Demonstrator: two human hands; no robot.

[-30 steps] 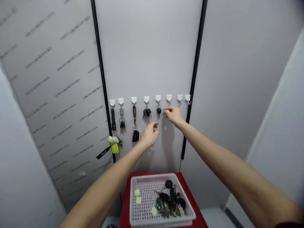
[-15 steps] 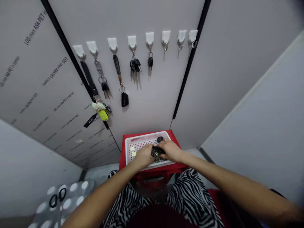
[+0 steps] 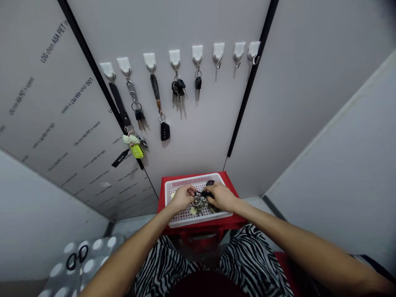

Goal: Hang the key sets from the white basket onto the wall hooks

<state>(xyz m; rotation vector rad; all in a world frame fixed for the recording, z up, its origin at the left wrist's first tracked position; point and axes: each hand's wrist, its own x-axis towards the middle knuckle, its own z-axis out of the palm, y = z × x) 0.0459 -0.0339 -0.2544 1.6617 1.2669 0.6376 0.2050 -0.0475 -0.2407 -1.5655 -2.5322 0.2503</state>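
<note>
Both hands are over a white plastic basket (image 3: 179, 224) with a perforated floor. My left hand (image 3: 183, 199), thumb and fingertips pinched, grips a bunch of keys (image 3: 198, 201) by its ring end. My right hand (image 3: 221, 195) has its fingers curled around the black part of the keys on the right side of the basket. Another dark key fob (image 3: 210, 182) shows just behind the right fingers. A small pale yellow note (image 3: 193, 210) lies on the basket floor below the keys. My fingers partly hide the keys.
The basket stands on a red box (image 3: 230, 180). On the wall above is a row of white hooks (image 3: 175, 57); several carry keys, including a black car fob (image 3: 165, 131) and a lime-green fob (image 3: 137, 151). Packed bottles (image 3: 89, 265) stand at lower left.
My left hand has shifted slightly left, and its fingers now pinch the ring end of the keys. The bunch is spread more between the hands. The view has shifted a little.
</note>
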